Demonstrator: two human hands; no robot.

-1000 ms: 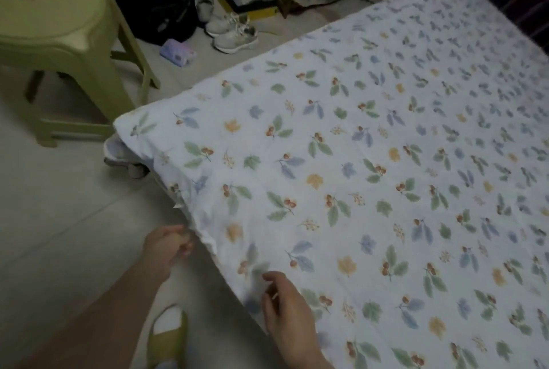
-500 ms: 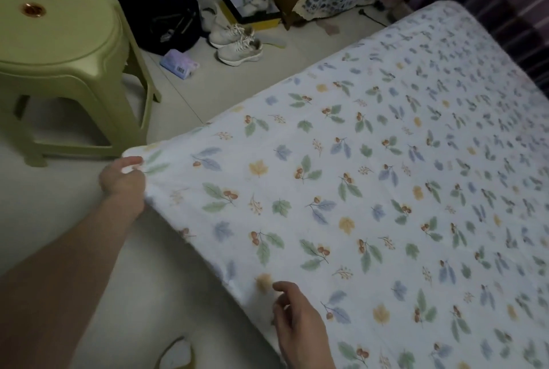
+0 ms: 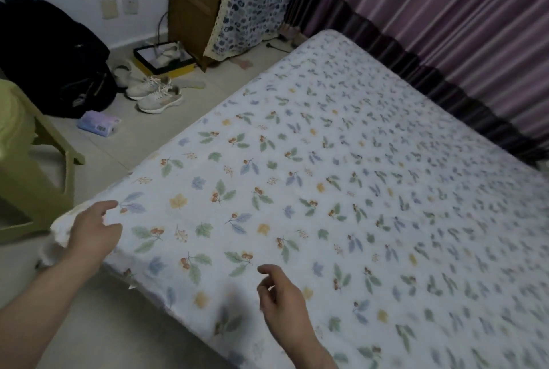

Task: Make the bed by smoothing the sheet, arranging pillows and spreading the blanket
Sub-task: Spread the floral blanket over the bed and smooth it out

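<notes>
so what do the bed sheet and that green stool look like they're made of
Sheet: looks like thin woven fabric, probably cotton, matte, with a printed leaf pattern and soft rumples at the corner. Stool: apparently moulded plastic, smooth with a faint sheen.

A white sheet [image 3: 341, 205] printed with leaves and acorns lies flat and smooth over the whole bed.

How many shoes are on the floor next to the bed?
2 on the bare floor: a pair of pale sneakers side by side near the black bag. More pale shoes sit in the open box behind them; their count is unclear.
</notes>
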